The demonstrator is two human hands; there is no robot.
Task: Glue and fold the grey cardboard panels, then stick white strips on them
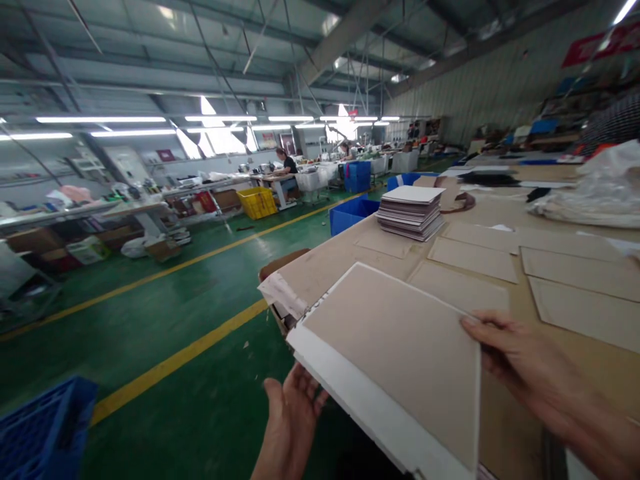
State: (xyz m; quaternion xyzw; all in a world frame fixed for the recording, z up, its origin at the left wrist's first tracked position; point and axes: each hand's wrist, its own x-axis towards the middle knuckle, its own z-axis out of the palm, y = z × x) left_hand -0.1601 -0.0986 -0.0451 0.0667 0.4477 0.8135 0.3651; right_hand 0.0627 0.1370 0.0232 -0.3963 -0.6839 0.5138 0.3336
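Matt grey cardboard panel – white paper border, probably – glossy green floor, plastic crate

left hand: bare, forearm bare | right hand: bare, forearm bare

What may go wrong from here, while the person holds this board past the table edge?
1. The board hangs partly past the table edge over the floor; the left hand only props it from below, so it may slip and fall.
2. Only the right hand pinches it, at one edge, so it might tilt.
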